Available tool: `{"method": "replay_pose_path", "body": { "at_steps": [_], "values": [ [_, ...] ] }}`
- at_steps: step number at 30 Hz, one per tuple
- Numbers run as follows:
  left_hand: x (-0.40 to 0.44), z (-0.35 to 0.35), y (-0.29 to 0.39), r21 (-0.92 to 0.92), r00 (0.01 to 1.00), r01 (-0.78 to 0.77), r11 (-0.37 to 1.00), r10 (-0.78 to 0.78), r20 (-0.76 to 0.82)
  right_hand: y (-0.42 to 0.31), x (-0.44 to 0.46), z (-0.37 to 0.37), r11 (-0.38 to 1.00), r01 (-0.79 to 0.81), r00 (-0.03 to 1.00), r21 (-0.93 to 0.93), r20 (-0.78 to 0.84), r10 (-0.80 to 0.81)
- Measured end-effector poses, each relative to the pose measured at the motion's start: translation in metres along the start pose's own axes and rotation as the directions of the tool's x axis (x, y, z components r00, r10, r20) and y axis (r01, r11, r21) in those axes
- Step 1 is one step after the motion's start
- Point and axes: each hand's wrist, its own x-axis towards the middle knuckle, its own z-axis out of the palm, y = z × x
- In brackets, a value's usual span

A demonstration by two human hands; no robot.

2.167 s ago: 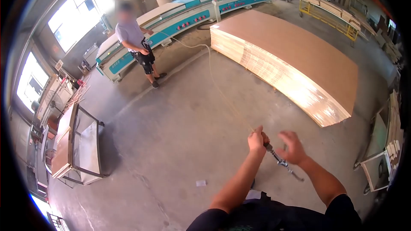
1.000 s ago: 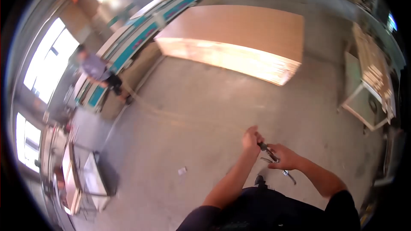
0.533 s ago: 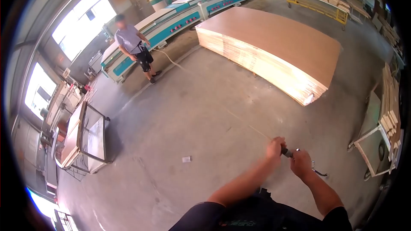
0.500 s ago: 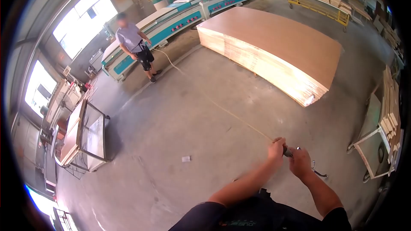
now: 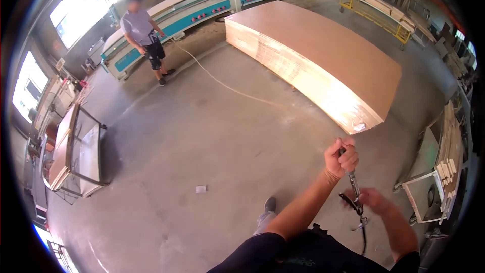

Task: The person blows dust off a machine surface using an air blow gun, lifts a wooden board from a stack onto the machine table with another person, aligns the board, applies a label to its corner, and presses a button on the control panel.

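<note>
Metal tool (image 5: 355,185) juts from left hand (image 5: 341,158) — near right hand (image 5: 378,200).

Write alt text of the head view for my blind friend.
A person's left hand grips a metallic tool, blurred right hand close by. Beyond: a panel stack; a pale hose leads toward another person near a machine.

Left hand (image 5: 342,157) was clenched, right hand (image 5: 375,200) lower.
Left arm (image 5: 305,199) stretched farther out; right arm (image 5: 399,232) sat closer in, its hand blurred, fingers unclear.
</note>
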Motion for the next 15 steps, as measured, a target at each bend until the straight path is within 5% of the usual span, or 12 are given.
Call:
{"method": "replay_pose_path", "body": {
  "at_steps": [2, 3, 4, 6, 8, 9, 12, 14, 15],
  "values": [
    [0.020, 0.009, 0.013, 0.143, 0.993, -0.038, 0.989, 0.053, -0.106, -0.035, 0.012, 0.035, 0.942, -0.253, 0.957, 0.222, -0.087, 0.277],
    [0.026, 0.008, 0.023, 0.223, 0.927, 0.047, 0.974, 0.041, -0.372, -0.042, 0.021, 0.033, 0.963, -0.268, 0.928, 0.004, -0.267, 0.260],
    [0.023, -0.014, 0.036, 0.489, 0.846, 0.197, 0.849, 0.104, -0.522, -0.049, 0.031, 0.031, 0.930, -0.304, 0.883, -0.208, -0.428, 0.193],
    [0.002, -0.074, 0.059, 0.745, 0.654, 0.557, 0.367, 0.359, -0.666, -0.052, 0.044, 0.014, 0.678, -0.399, 0.790, -0.617, -0.607, -0.088],
    [-0.025, -0.058, 0.082, 0.766, 0.600, 0.629, -0.136, 0.712, -0.366, -0.041, 0.047, -0.025, 0.195, -0.491, 0.730, -0.849, -0.523, -0.440],
    [-0.034, -0.050, 0.091, 0.651, 0.574, 0.670, -0.357, 0.806, -0.149, -0.044, 0.050, -0.034, 0.100, -0.481, 0.737, -0.871, -0.463, -0.491],
    [-0.024, -0.041, 0.102, 0.642, 0.952, 0.230, -0.731, 0.305, 0.006, -0.058, 0.064, -0.050, -0.093, -0.384, 0.797, -0.919, -0.279, -0.535],
    [-0.026, -0.074, 0.086, 0.704, 0.997, -0.023, -0.709, -0.066, -0.033, -0.074, 0.082, -0.061, -0.102, -0.233, 0.873, -0.967, -0.161, -0.460],
    [-0.020, -0.076, 0.086, 0.764, 0.877, 0.251, -0.594, -0.195, -0.440, -0.087, 0.092, -0.067, -0.089, -0.183, 0.857, -0.979, -0.115, -0.502]
  ]
}}
